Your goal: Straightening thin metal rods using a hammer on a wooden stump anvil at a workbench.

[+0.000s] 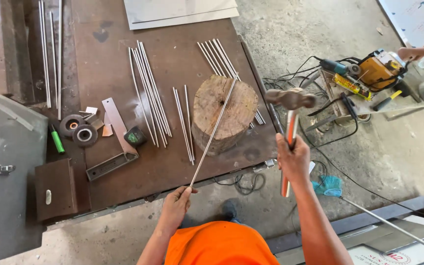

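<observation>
The left hand (176, 203) has its fingers closed around the near end of a thin metal rod (214, 128), which slants up across the top of a wooden stump (224, 114) standing on the rusty desk (182, 59). The right hand (294, 159) grips the handle of a hammer (290, 100), its head raised just right of the stump. Bundles of similar rods (148, 91) lie on the desk left of and behind the stump.

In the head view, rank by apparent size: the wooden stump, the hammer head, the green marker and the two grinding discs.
1. Wooden stump
2. Hammer head, raised nearer the camera, so unsure
3. Two grinding discs, alike
4. Green marker
</observation>
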